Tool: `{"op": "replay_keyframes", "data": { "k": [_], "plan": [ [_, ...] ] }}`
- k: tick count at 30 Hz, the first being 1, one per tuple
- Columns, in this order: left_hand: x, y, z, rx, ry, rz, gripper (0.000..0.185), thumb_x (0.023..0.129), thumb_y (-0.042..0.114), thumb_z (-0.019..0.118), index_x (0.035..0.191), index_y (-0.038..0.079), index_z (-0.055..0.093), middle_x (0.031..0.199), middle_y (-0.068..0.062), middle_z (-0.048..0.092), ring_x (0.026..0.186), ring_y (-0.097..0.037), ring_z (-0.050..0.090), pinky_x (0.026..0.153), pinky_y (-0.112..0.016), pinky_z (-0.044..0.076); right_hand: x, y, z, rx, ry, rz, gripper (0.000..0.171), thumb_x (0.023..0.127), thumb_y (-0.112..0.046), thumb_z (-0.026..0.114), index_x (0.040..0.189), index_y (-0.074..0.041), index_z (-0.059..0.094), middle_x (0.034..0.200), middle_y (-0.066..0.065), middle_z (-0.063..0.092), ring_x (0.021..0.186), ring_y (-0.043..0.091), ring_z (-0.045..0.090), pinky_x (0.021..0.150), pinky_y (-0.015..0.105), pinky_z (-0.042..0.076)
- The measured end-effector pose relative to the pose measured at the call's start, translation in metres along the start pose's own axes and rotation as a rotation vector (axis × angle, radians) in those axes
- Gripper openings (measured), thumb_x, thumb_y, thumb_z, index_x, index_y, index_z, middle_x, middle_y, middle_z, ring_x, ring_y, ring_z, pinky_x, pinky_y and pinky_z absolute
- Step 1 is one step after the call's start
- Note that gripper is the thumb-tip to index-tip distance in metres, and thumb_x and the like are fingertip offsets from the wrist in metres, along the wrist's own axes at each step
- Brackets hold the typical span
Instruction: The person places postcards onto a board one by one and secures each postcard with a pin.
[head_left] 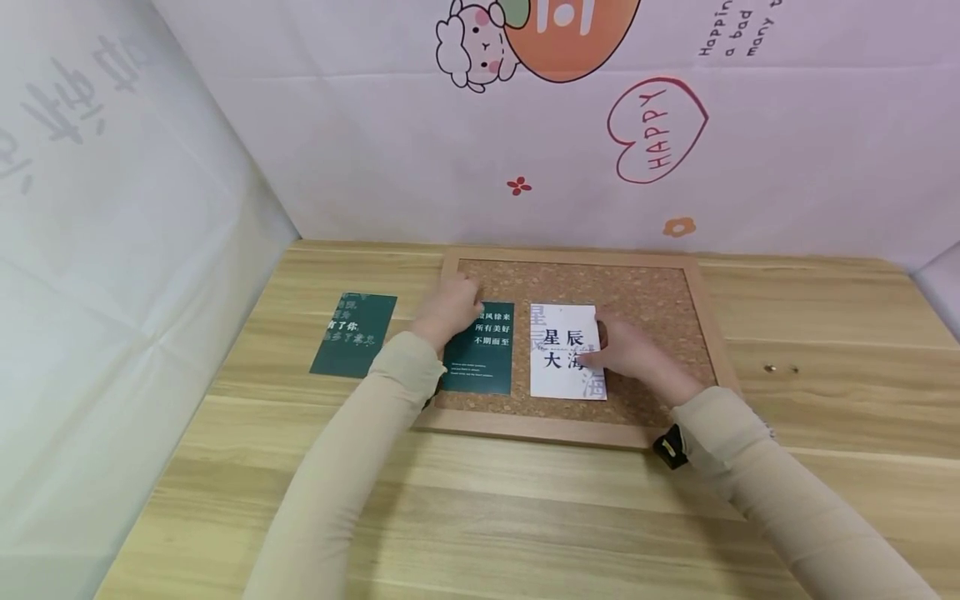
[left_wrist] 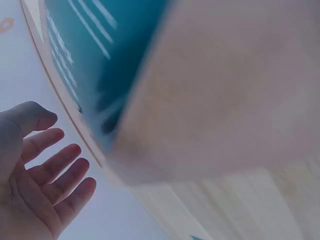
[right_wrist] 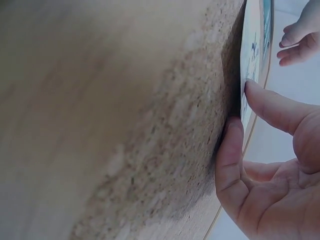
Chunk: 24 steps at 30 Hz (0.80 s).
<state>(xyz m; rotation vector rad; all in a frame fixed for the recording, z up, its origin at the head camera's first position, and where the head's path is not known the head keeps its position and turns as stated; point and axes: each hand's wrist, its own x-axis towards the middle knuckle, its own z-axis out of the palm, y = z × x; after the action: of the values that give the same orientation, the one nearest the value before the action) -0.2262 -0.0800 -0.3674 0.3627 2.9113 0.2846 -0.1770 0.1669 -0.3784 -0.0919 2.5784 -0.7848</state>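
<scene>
Two cards lie on the wood-framed cork board at the head view's centre: the left hand rests on the dark green card, the right hand presses the white card with black characters. Another green card sits left on the wooden table.

Left wrist view, lower left: fingers spread, relaxed, holding nothing.

Right wrist view: fingertips touch cork and card edge, gripping nothing.

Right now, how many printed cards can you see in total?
3. A dark green card lies on the table left of the cork board; a second green card and a white card lie on the board.
</scene>
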Motion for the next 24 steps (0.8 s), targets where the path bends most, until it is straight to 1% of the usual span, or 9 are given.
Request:
{"op": "replay_keyframes", "data": {
  "k": [2, 5, 8, 11, 13, 16, 19, 21, 24],
  "plan": [
    [-0.001, 0.008, 0.000, 0.021, -0.011, 0.018, 0.030, 0.097, 0.023, 0.053, 0.124, 0.012, 0.059, 0.124, -0.007, 0.060, 0.107, -0.021, 0.059, 0.090, -0.038, 0.053, 0.000, 0.000, 0.000, 0.003, -0.004, 0.005, 0.082, 0.088, -0.021, 0.068, 0.146, 0.012, 0.021, 0.131, 0.031, 0.050, 0.116, 0.037, 0.052, 0.101, 0.053, 0.042],
    [-0.002, 0.018, 0.002, 0.043, -0.036, 0.045, 0.039, 0.098, 0.026, 0.052, 0.135, 0.015, 0.053, 0.137, -0.005, 0.055, 0.123, -0.021, 0.054, 0.100, -0.040, 0.049, 0.001, 0.000, 0.001, 0.007, -0.011, 0.010, 0.082, 0.088, -0.021, 0.069, 0.146, 0.012, 0.021, 0.131, 0.030, 0.050, 0.117, 0.038, 0.051, 0.102, 0.053, 0.042],
    [-0.003, 0.027, 0.003, 0.035, -0.073, 0.081, 0.043, 0.099, 0.029, 0.051, 0.140, 0.014, 0.049, 0.145, -0.006, 0.048, 0.132, -0.023, 0.048, 0.108, -0.041, 0.043, 0.001, 0.000, 0.001, 0.004, -0.016, 0.018, 0.083, 0.088, -0.022, 0.069, 0.146, 0.012, 0.021, 0.133, 0.030, 0.048, 0.120, 0.040, 0.050, 0.104, 0.054, 0.040],
    [-0.003, 0.033, 0.005, 0.022, -0.098, 0.125, 0.046, 0.099, 0.033, 0.051, 0.141, 0.014, 0.047, 0.148, -0.008, 0.043, 0.134, -0.026, 0.046, 0.109, -0.043, 0.041, 0.001, 0.000, 0.001, 0.001, -0.016, 0.025, 0.084, 0.088, -0.023, 0.069, 0.146, 0.012, 0.020, 0.134, 0.031, 0.048, 0.122, 0.041, 0.049, 0.104, 0.055, 0.040],
    [-0.003, 0.036, 0.006, 0.026, -0.110, 0.162, 0.049, 0.098, 0.036, 0.052, 0.141, 0.014, 0.047, 0.148, -0.009, 0.044, 0.134, -0.027, 0.045, 0.110, -0.043, 0.040, 0.001, 0.000, 0.001, -0.004, -0.014, 0.024, 0.082, 0.087, -0.023, 0.070, 0.146, 0.011, 0.023, 0.131, 0.030, 0.050, 0.118, 0.039, 0.051, 0.102, 0.054, 0.042],
    [-0.004, 0.040, 0.007, 0.016, -0.146, 0.201, 0.057, 0.095, 0.040, 0.055, 0.144, 0.014, 0.044, 0.151, -0.009, 0.040, 0.139, -0.028, 0.038, 0.117, -0.043, 0.032, 0.001, 0.000, 0.001, -0.010, -0.010, 0.016, 0.080, 0.087, -0.022, 0.070, 0.144, 0.011, 0.027, 0.126, 0.028, 0.054, 0.111, 0.036, 0.054, 0.096, 0.051, 0.045],
    [-0.003, 0.043, 0.010, 0.025, -0.178, 0.242, 0.066, 0.093, 0.046, 0.057, 0.146, 0.012, 0.040, 0.153, -0.008, 0.036, 0.143, -0.028, 0.032, 0.120, -0.041, 0.024, 0.001, 0.000, 0.000, -0.020, -0.009, 0.012, 0.078, 0.087, -0.022, 0.070, 0.144, 0.011, 0.028, 0.124, 0.028, 0.055, 0.108, 0.035, 0.054, 0.094, 0.051, 0.045],
    [-0.003, 0.045, 0.010, 0.038, -0.192, 0.258, 0.071, 0.091, 0.048, 0.058, 0.148, 0.011, 0.037, 0.155, -0.007, 0.033, 0.145, -0.028, 0.028, 0.122, -0.041, 0.021, 0.001, -0.001, -0.001, -0.026, -0.010, 0.014, 0.080, 0.087, -0.022, 0.069, 0.144, 0.012, 0.025, 0.128, 0.030, 0.052, 0.114, 0.039, 0.053, 0.099, 0.053, 0.044],
    [-0.003, 0.046, 0.013, 0.057, -0.199, 0.267, 0.075, 0.090, 0.051, 0.058, 0.150, 0.013, 0.034, 0.157, -0.005, 0.030, 0.147, -0.027, 0.024, 0.122, -0.043, 0.019, 0.000, -0.003, -0.001, -0.033, -0.016, 0.027, 0.082, 0.088, -0.022, 0.068, 0.145, 0.013, 0.022, 0.137, 0.033, 0.044, 0.125, 0.045, 0.046, 0.106, 0.056, 0.038]
  ]
}}
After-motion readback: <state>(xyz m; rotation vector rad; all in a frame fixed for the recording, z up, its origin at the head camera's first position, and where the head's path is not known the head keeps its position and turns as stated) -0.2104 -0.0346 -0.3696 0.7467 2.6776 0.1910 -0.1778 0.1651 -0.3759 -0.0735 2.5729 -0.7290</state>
